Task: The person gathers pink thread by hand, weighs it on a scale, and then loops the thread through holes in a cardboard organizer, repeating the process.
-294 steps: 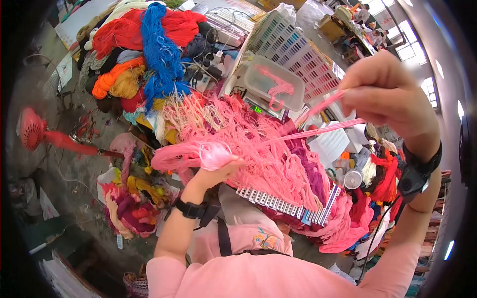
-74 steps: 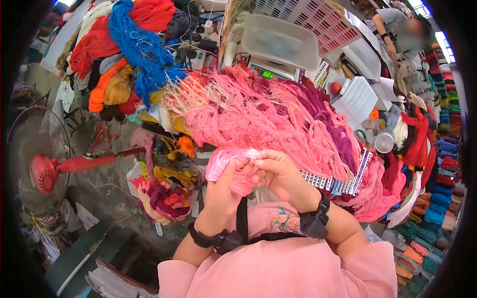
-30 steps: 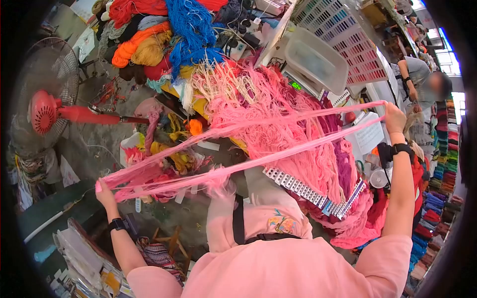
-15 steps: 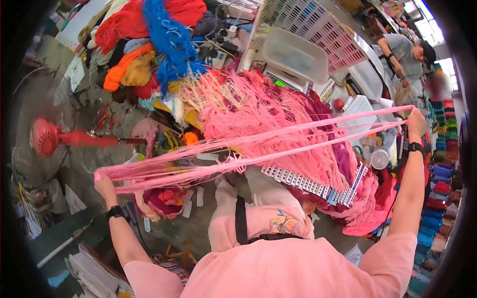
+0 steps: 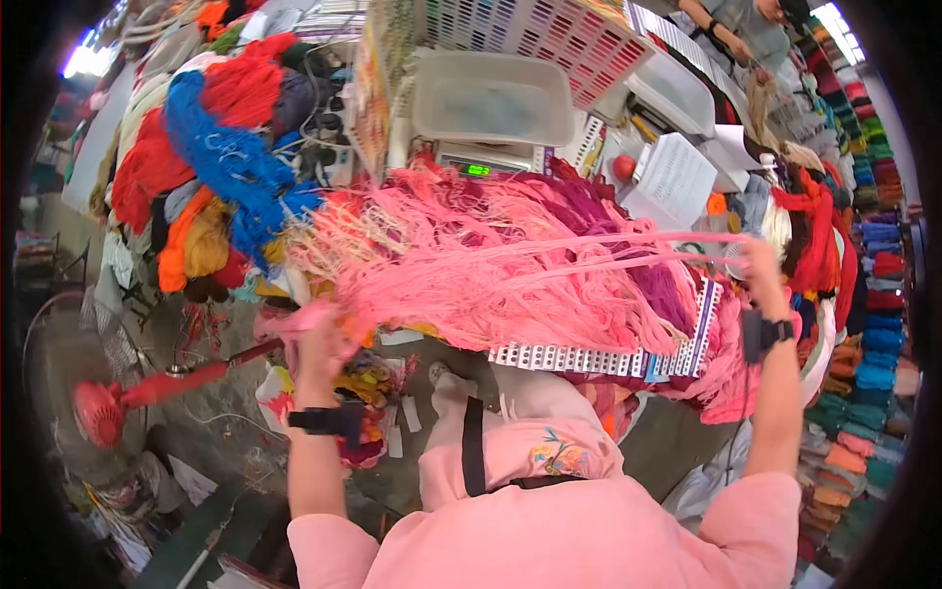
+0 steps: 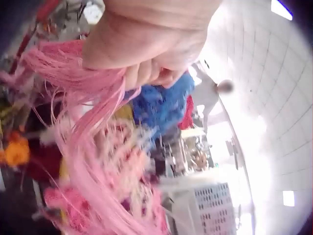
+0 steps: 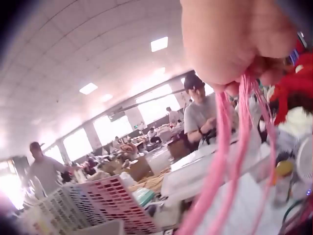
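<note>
A long loop of pink yarn (image 5: pixel 599 245) runs between my two hands, over the pink heap. My left hand (image 5: pixel 316 348), blurred in the head view, grips its left end; in the left wrist view the curled fingers hold the strands, which hang down in a loose bunch. Out to the right, my right hand (image 5: pixel 763 275) holds the other end, and in the right wrist view several pink strands (image 7: pixel 222 142) drop from its curled fingers. Beneath the loop spreads a large heap of pink yarn (image 5: pixel 569 309) with purple skeins (image 5: pixel 662 285) in it.
A clear plastic tub (image 5: pixel 491 98) stands on a scale (image 5: pixel 491 159) behind the heap, before a white perforated basket (image 5: pixel 535 34). Blue yarn (image 5: pixel 221 162) lies at left, above a red fan (image 5: pixel 98 412). White punched strips (image 5: pixel 579 358) edge the heap. Another person (image 7: pixel 200 110) stands beyond.
Both hands were together at a pink bundle, then stretched the loop wide. Since then the left hand has come inward and up. Pink yarn seen earlier in the tub is gone from it.
</note>
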Action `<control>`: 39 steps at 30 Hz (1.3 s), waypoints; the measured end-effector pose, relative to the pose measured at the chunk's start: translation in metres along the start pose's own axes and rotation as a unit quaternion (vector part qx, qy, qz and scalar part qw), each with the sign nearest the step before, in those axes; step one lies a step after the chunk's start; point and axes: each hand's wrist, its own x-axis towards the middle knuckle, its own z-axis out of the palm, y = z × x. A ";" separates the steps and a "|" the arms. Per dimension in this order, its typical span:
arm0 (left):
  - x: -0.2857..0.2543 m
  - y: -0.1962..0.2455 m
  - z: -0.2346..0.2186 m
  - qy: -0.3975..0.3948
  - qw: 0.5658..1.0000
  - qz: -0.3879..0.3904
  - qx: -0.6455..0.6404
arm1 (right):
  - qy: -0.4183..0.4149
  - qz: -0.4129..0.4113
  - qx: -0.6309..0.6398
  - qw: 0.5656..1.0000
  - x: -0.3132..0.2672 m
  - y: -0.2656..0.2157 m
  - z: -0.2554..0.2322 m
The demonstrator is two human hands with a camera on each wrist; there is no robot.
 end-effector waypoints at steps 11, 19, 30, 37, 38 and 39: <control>0.065 -0.145 0.120 -0.149 0.735 0.383 0.540 | -0.301 0.256 0.262 0.880 -0.126 -0.019 0.231; -0.019 -0.078 0.147 -0.170 0.941 0.125 0.263 | -0.370 0.171 0.205 0.890 -0.140 -0.014 0.296; -0.069 -0.022 0.078 -0.082 0.942 0.106 -0.308 | -0.227 -0.178 -0.072 0.955 -0.127 -0.013 0.276; -0.070 0.042 -0.110 0.106 0.940 0.158 -0.284 | -0.165 0.032 0.538 0.826 -0.063 -0.052 0.124; -0.071 0.045 -0.143 0.131 0.933 0.176 -0.285 | -0.094 0.009 0.562 0.822 -0.045 -0.056 0.098; -0.071 0.048 -0.175 0.155 0.925 0.194 -0.286 | -0.025 -0.014 0.582 0.813 -0.031 -0.064 0.075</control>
